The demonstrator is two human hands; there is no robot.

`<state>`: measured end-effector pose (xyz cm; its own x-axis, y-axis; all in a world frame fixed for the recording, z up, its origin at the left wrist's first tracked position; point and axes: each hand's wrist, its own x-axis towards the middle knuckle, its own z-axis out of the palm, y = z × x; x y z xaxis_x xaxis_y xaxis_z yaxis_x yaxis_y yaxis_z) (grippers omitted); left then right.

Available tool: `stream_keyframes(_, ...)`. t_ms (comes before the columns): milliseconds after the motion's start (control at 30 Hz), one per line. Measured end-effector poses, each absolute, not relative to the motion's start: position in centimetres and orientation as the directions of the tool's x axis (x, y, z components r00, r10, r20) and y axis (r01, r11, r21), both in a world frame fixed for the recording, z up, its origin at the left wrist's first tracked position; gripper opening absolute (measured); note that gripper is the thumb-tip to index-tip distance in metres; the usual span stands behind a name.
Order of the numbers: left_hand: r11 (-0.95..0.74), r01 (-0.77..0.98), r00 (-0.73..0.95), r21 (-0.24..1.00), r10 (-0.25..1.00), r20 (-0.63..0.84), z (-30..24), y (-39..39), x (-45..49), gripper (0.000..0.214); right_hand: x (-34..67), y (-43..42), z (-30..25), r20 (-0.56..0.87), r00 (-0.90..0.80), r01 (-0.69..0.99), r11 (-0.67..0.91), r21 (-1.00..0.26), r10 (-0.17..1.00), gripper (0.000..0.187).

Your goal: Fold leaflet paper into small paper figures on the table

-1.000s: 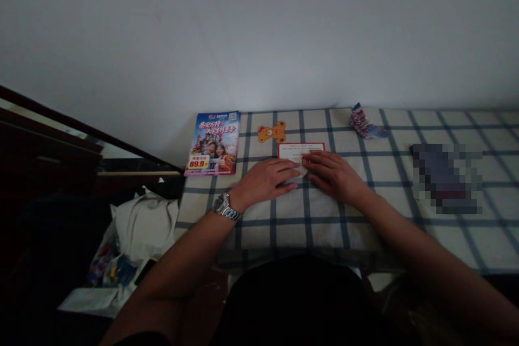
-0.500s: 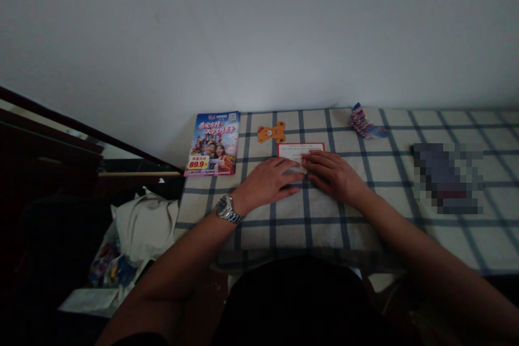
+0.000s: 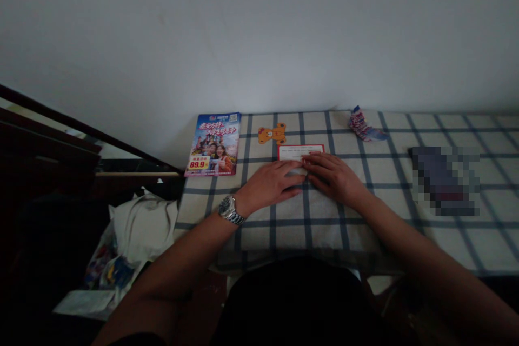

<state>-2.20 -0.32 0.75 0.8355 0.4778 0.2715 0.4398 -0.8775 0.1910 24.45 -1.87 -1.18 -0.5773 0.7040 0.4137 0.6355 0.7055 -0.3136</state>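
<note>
A white paper sheet with a red border and printed lines (image 3: 294,153) lies on the checked cloth, its lower part hidden under my hands. My left hand (image 3: 273,184), with a metal watch (image 3: 230,209) at the wrist, rests on the paper's lower left, fingers stretched out and a little apart. From the other side my right hand (image 3: 334,175) lies on the lower right of the sheet, fingers extended flat. The fingertips of both hands meet near the paper's middle. Just beyond it sits a flat brown teddy bear figure (image 3: 272,133).
A pile of colourful flyers (image 3: 213,146) lies at the left end of the cloth-covered table (image 3: 275,232). A crumpled coloured piece (image 3: 365,125) is near the wall, and a pixelated dark object (image 3: 441,181) lies right. A white bag (image 3: 144,221) stands lower left.
Both hands stay on the paper in nearly the same pose. The whole view has shifted very slightly.
</note>
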Motion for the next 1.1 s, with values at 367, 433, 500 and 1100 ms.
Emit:
stream_keyframes(367, -0.876, 0.440, 0.828, 0.197, 0.481, 0.289, 0.1, -0.3, -2.2, 0.039, 24.5, -1.7, -1.2, 0.428, -0.593, 0.606, 0.728, -0.321, 0.682, 0.036)
stream_keyframes(433, -0.876, 0.437, 0.825, 0.207, 0.481, 0.295, 0.1, -0.3, -2.2, 0.039, 24.5, -1.7, -1.3, 0.419, -0.597, 0.610, 0.726, -0.316, 0.684, 0.036)
stream_keyframes(500, -0.872, 0.439, 0.828, 0.215, 0.486, 0.280, 0.2, -0.3, -2.2, 0.040, 24.5, -1.6, -1.3, 0.417, -0.602, 0.606, 0.729, -0.316, 0.681, 0.037)
stream_keyframes(1100, -0.846, 0.483, 0.825, 0.228, 0.526, 0.206, 1.2, -1.0, -1.9, 0.043, 24.3, -1.5, -1.2, 0.434, -0.578, 0.580, 0.722, -0.377, 0.691, 0.032)
